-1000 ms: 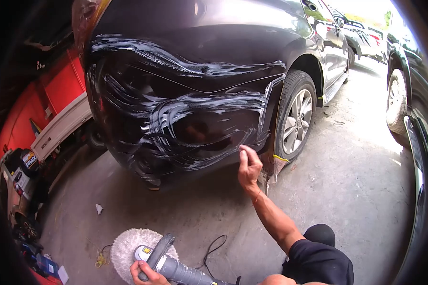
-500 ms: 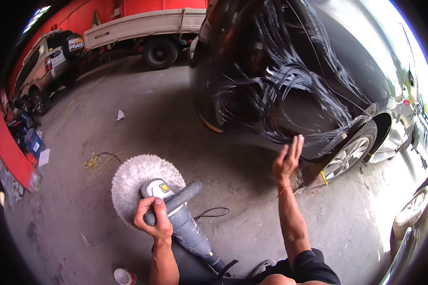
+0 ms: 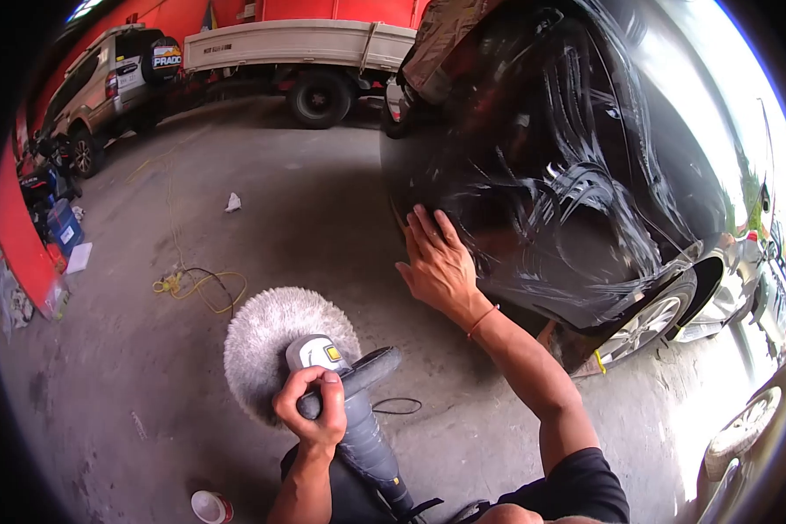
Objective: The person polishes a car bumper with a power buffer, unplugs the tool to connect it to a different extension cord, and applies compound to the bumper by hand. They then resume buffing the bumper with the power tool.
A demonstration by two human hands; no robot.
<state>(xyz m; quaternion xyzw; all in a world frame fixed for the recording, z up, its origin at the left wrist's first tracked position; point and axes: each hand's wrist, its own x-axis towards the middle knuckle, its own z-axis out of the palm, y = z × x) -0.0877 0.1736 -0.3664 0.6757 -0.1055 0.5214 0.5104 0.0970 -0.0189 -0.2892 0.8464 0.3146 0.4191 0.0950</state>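
Note:
My left hand is wrapped round the black side handle of a grey polisher. The tool's round, fluffy wool pad faces away from me, above the floor. My right hand is spread flat, fingers stretched out, over the left edge of a dark car body. White, streaky compound is smeared in swirls across that panel. Below the smears the fingers of neither hand hold anything else. A thin band circles my right wrist.
The car's rear wheel stands at right, with yellow tape near it. A yellow cord lies coiled on the concrete floor. Near my feet is a small white cup. A flatbed truck and an SUV are parked behind.
My right hand has moved left and up, from the lower panel near the wheel to the panel's left edge. My left hand still grips the polisher; the view has shifted slightly.

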